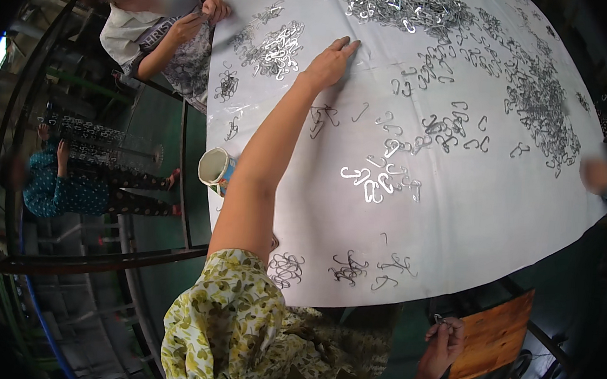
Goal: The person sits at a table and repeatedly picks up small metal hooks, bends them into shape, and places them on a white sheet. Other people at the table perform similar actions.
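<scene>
My left hand (328, 64) stretches far across the white-covered table (323, 212). Its fingers are extended toward the near left side of a large heap of small S-shaped metal hooks (407, 12); no hook shows in them. Low at the right, just off the table's near edge, the fingers of my right hand (444, 340) are closed in a pinch on a small metal hook (439, 319), partly hidden by them. Shiny loose hooks (373, 184) lie mid-table. Three small piles, one of them dark hooks (286, 269), sit along the near edge.
A white bucket (213, 165) stands at the table's left edge. A person (163, 39) works at the far left beside another hook pile (281, 53); a second person (72, 180) stands by a rack. Many hooks (541, 114) cover the right side. A wooden board (494, 336) is below right.
</scene>
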Available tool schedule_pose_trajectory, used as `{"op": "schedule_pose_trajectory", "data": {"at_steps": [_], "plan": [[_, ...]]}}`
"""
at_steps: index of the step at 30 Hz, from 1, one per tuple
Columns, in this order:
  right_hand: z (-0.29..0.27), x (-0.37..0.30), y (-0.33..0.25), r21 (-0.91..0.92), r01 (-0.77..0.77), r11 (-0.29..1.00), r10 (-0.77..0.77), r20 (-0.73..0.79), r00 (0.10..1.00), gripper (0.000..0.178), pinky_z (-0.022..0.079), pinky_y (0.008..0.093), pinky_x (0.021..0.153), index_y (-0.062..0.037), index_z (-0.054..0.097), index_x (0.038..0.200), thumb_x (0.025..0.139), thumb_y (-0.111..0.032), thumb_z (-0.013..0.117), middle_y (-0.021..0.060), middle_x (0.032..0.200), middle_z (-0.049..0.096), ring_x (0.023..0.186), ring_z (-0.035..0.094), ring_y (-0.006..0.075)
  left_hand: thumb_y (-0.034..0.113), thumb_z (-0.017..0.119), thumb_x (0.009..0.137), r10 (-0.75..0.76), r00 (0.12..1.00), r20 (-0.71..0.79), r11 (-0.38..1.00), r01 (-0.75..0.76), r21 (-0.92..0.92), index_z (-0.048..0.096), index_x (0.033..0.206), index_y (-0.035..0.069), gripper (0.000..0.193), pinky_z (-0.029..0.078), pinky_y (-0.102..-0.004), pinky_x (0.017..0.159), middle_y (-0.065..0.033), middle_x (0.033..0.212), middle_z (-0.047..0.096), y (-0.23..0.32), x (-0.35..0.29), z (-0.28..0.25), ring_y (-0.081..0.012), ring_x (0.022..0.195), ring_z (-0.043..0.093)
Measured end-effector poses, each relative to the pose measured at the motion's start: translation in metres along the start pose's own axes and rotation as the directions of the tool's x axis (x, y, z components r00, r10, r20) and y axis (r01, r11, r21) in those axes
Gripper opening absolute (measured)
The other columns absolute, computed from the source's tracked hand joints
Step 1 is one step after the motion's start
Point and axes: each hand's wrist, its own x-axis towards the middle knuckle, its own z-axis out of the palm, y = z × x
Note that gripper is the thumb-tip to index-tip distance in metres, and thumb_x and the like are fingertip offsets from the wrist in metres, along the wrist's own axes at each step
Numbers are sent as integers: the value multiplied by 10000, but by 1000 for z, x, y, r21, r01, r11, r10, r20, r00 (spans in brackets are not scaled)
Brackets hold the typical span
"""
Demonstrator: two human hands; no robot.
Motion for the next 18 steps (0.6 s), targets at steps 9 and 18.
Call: {"op": "schedule_pose_trajectory", "data": {"at_steps": [9,18], "plan": [[1,-18,-6,49,-12,999,8,92,996,13,376,231,559,-2,522,894,886,-3,511,37,706,494,632,471,96,-94,397,784,147,986,79,984,-154,94,365,1344,-22,566,359,-360,1056,-225,1385,360,38,-160,-12,-356,1268,391],[6,-43,-10,200,106,974,-142,175,974,39,402,233,550,8,561,863,872,37,537,46,739,541,626,497,97,68,662,748,-187,980,-67,980,182,-79,679,913,37,169,509,-403,712,-176,887,654,96,-150,-46,-360,768,637]]}}
